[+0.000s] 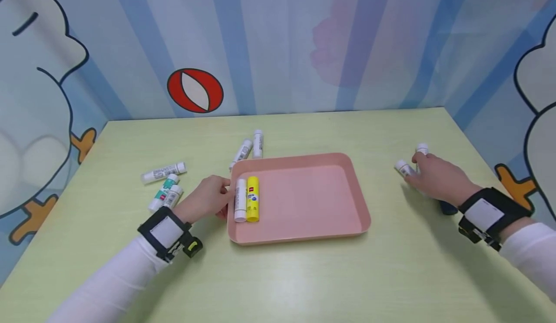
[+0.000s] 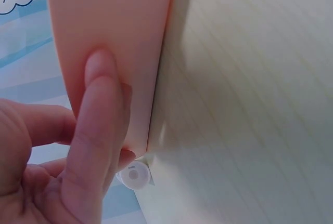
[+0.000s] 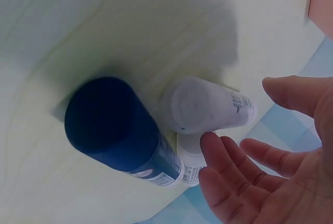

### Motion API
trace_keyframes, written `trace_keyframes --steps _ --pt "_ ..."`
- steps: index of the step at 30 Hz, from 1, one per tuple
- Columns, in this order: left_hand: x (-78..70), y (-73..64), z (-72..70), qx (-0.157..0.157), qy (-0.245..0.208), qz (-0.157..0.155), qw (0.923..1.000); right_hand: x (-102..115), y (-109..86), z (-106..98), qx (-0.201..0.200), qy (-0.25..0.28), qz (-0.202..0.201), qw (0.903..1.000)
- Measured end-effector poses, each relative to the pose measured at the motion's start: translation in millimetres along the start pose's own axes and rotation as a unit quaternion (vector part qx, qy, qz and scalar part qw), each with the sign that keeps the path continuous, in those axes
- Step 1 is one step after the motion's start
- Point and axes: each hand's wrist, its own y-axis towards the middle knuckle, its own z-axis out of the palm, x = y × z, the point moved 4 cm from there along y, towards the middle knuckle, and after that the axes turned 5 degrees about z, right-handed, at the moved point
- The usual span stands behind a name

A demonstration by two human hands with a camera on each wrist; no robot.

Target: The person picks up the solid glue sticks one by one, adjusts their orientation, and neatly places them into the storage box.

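Note:
My left hand [image 1: 207, 198] pinches the left rim of a pink tray [image 1: 304, 236], a finger pressed on the outer wall in the left wrist view. Inside the tray's left end lie a white glue stick [image 1: 241, 200] and a yellow glue stick [image 1: 253, 199], side by side. At the far right, my right hand [image 1: 445, 178] reaches over a group of glue sticks, its fingers apart. Below its fingertips are two white glue sticks [image 3: 208, 104] [image 3: 190, 156], with the thumb standing off from them. A thicker glue stick with a dark blue cap [image 3: 112, 125] lies alongside.
Left of the tray lie a white glue stick [image 1: 163, 173], a green-and-white one [image 1: 163, 192] and another white one [image 1: 173, 196]. Behind the tray are two more white glue sticks [image 1: 258, 144] [image 1: 242, 153]. A printed backdrop [image 1: 278, 48] borders the table [image 1: 295, 284].

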Motion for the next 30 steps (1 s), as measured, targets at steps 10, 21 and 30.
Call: trace_keyframes --steps 10,21,30 --pt "-0.4 -0.6 0.3 -0.003 0.0 0.001 1.0 4 1.1 5 -0.03 -0.048 -0.03 0.9979" --pt "1.1 -0.1 1.2 -0.006 0.003 0.0 1.0 9 4.5 9 -0.024 -0.045 -0.032 0.9982" --pt "0.0 -1.1 1.0 -0.008 0.008 0.003 0.9999 15 4.2 15 -0.023 -0.05 -0.041 0.9976"
